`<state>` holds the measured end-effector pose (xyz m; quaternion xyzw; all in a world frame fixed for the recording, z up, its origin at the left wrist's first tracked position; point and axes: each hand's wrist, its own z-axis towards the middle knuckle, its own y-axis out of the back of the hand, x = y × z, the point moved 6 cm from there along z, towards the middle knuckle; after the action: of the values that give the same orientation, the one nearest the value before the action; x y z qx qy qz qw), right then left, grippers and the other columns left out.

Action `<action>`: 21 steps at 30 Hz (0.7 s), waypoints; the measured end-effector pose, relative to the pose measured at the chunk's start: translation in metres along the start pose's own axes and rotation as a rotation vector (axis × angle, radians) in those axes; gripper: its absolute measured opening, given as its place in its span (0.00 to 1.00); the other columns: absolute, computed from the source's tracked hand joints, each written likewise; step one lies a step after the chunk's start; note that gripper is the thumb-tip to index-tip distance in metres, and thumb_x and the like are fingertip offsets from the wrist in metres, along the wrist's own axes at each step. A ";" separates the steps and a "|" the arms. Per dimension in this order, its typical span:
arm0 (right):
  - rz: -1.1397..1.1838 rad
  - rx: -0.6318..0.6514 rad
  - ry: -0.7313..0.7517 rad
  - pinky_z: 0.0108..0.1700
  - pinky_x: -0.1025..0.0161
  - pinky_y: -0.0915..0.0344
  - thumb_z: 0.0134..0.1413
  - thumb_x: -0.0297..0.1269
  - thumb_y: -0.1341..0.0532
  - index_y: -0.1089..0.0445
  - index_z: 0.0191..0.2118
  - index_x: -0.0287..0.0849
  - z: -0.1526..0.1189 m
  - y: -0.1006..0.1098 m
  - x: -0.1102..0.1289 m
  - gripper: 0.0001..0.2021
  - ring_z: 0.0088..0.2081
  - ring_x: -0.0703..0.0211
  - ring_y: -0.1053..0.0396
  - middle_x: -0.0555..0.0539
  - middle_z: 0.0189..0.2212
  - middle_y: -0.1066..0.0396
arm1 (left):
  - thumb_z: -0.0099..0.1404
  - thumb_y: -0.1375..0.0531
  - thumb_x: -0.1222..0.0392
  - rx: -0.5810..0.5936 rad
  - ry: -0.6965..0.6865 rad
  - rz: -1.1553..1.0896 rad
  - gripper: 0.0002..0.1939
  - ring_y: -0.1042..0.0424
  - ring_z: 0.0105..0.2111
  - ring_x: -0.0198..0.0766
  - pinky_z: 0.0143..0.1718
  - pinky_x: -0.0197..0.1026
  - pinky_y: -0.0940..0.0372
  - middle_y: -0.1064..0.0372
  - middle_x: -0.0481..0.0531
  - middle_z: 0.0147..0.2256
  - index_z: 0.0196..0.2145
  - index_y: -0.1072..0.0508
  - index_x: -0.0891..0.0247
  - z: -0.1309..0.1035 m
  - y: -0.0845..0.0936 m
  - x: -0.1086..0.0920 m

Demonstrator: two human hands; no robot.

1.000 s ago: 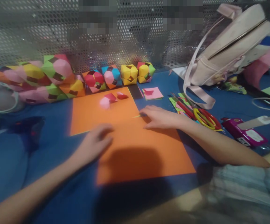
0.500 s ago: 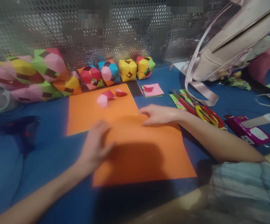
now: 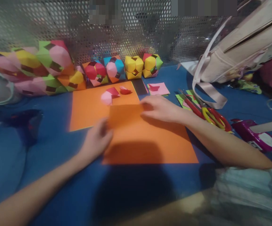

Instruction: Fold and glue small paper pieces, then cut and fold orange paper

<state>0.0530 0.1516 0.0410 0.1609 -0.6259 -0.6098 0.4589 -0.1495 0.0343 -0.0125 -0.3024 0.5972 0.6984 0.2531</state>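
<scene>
A large orange sheet of paper (image 3: pixel 147 138) lies in front of me, its far part raised a little and shaded. My left hand (image 3: pixel 99 136) grips its left edge, thumb on top and fingers curled behind, slightly blurred. My right hand (image 3: pixel 160 108) is at the far edge, with thumb and fingers closed over the paper. Beyond it, a second orange sheet (image 3: pixel 84 110) is flat on the blue surface and partly covered. On that one rest a folded pink-and-red paper piece (image 3: pixel 109 94) and a small folded red piece (image 3: pixel 125 90).
Paper balls in several colours (image 3: pixel 134 67) line the perforated metal panel (image 3: pixel 131 34). Pink square papers (image 3: pixel 160 89) lie beyond my right hand. To the right are scissors (image 3: pixel 214 117), a purple device (image 3: pixel 255 135) and a pale bag (image 3: pixel 239 53). A dark blue object (image 3: pixel 25 125) stands left.
The near orange sheet's front edge has shifted away from me, and its far edge now stands out over the other sheet. My left hand has closed further on the left edge.
</scene>
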 end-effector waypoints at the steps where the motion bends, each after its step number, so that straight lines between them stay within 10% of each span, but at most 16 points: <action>1: 0.053 -0.041 0.033 0.47 0.56 0.40 0.50 0.35 0.39 0.30 0.42 0.37 0.003 -0.001 0.009 0.13 0.43 0.51 0.32 0.42 0.41 0.27 | 0.62 0.45 0.57 0.007 -0.032 0.042 0.20 0.27 0.40 0.44 0.44 0.48 0.32 0.28 0.57 0.44 0.52 0.36 0.62 -0.001 -0.001 -0.005; 8: 0.277 -0.190 0.280 0.47 0.60 0.39 0.58 0.32 0.45 0.29 0.35 0.40 0.021 -0.008 0.062 0.08 0.38 0.59 0.31 0.49 0.34 0.26 | 0.63 0.46 0.59 0.009 -0.134 0.270 0.15 0.26 0.41 0.43 0.43 0.42 0.31 0.26 0.53 0.42 0.47 0.31 0.60 -0.007 0.002 -0.021; 21: 0.130 -0.327 0.490 0.45 0.53 0.38 0.59 0.30 0.48 0.32 0.36 0.46 -0.038 -0.008 0.056 0.08 0.40 0.57 0.30 0.47 0.36 0.25 | 0.61 0.48 0.62 0.124 -0.196 0.254 0.18 0.27 0.39 0.43 0.45 0.45 0.33 0.26 0.55 0.42 0.48 0.30 0.61 0.004 0.010 -0.007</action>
<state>0.0495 0.0839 0.0493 0.1871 -0.3988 -0.6148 0.6542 -0.1522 0.0372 0.0003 -0.1386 0.6450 0.7128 0.2380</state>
